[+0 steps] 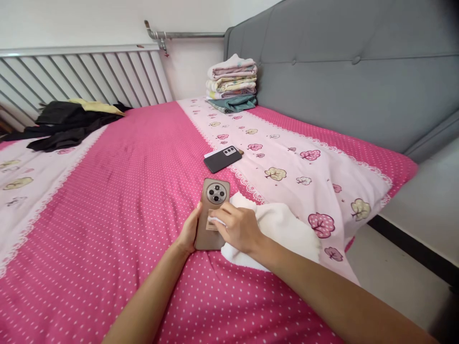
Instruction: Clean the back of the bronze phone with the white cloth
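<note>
Left hand [188,231] holds the gold phone [210,240] by its left edge, thumb against the side, the other fingers hidden from me. That phone lies between both hands, back up above the pink bed [143,167], its long axis running away from the person with the lens ring [216,193] at the far end. Just beyond that end, slightly right, a black phone [219,161] lies aslant. Right hand [240,227] comes across from the side, fingertips pinching a white scrap [217,220] over the tan label [212,228]; it is the nearer hand to the label. I can't tell whether the scrap belongs to the white cloth [287,227] lying beneath and beside that hand.
</note>
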A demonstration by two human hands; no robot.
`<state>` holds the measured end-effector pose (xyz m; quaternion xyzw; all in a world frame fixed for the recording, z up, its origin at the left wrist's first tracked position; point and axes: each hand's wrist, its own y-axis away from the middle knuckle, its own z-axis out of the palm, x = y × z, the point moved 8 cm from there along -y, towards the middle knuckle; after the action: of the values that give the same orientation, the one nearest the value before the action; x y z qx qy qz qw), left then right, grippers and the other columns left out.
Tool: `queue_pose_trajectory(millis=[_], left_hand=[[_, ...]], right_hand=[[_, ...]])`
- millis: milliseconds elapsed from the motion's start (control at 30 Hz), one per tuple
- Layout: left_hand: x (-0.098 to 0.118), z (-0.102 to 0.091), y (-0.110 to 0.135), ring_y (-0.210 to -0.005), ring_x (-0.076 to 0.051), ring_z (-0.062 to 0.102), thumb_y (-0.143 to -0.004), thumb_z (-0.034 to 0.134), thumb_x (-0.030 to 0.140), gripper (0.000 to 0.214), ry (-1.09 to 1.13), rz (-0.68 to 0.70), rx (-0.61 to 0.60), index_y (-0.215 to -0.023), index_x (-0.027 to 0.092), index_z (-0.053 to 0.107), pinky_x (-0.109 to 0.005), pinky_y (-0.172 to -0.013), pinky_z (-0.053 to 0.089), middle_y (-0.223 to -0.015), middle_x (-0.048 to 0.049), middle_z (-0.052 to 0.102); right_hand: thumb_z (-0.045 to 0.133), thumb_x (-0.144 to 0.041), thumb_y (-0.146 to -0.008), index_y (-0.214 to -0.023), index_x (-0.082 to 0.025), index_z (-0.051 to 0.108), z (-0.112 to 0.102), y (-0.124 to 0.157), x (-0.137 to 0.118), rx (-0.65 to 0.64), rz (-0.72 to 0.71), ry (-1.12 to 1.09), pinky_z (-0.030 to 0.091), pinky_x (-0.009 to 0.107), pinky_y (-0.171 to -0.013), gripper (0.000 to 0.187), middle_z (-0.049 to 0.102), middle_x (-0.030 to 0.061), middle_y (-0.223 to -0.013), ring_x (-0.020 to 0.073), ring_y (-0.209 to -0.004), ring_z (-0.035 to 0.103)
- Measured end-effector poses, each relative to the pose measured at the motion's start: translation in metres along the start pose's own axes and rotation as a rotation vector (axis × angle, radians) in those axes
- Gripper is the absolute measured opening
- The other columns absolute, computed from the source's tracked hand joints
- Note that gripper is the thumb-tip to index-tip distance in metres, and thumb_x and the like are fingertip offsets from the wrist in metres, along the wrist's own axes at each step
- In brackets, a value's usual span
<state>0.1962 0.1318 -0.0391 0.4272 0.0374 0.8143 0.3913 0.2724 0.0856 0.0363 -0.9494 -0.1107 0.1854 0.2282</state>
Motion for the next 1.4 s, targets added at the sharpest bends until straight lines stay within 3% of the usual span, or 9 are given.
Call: queue_pose_trajectory(millis=[200, 467, 867, 1400], left_hand=[[-0.001, 0.003, 0.000, -0.065, -0.019, 0.062, -0.083, 0.046, 0.043, 0.039, -0.019, -0.002, -0.006, -0.096, 0.010, 0.063, -0.030, -0.068, 0.048, -0.078, -0.0088, 0.067], [-0.002, 0.002, -0.003, -0.067, -0.018, 0.063, -0.083, 0.046, 0.044, 0.041, -0.038, 0.000, -0.022, -0.101, 0.011, 0.062, -0.030, -0.067, 0.049, -0.081, -0.0085, 0.068], [-0.004, 0.006, 0.001, -0.058, -0.019, 0.062, -0.083, 0.048, 0.039, 0.033, -0.160, -0.084, 0.078, -0.087, 0.011, 0.064, -0.030, -0.059, 0.048, -0.072, -0.0091, 0.068], [-0.006, 0.004, 0.000, -0.055, -0.019, 0.062, -0.080, 0.053, 0.037, 0.028, -0.191, -0.110, 0.076, -0.081, 0.011, 0.064, -0.031, -0.054, 0.050, -0.069, -0.0089, 0.068]], right_hand=[[0.042, -0.033, -0.089, -0.094, -0.027, 0.063, -0.004, 0.001, 0.011, 0.041, 0.110, 0.020, 0.034, 0.022, -0.054, 0.022, 0.062, -0.0012, -0.089, 0.0104, -0.068, 0.058], [0.042, -0.033, -0.089, -0.094, -0.027, 0.063, -0.002, 0.000, 0.012, 0.012, 0.129, 0.015, 0.035, 0.022, -0.055, 0.022, 0.061, -0.0007, -0.091, 0.0107, -0.073, 0.058], [0.044, -0.032, -0.088, -0.098, -0.026, 0.062, 0.005, 0.001, 0.016, -0.036, 0.147, 0.027, 0.037, 0.023, -0.058, 0.021, 0.061, 0.0005, -0.095, 0.0126, -0.078, 0.059], [0.044, -0.032, -0.088, -0.097, -0.026, 0.062, 0.006, 0.000, 0.016, -0.041, 0.149, 0.020, 0.036, 0.023, -0.057, 0.021, 0.061, 0.0004, -0.095, 0.0130, -0.079, 0.059]])
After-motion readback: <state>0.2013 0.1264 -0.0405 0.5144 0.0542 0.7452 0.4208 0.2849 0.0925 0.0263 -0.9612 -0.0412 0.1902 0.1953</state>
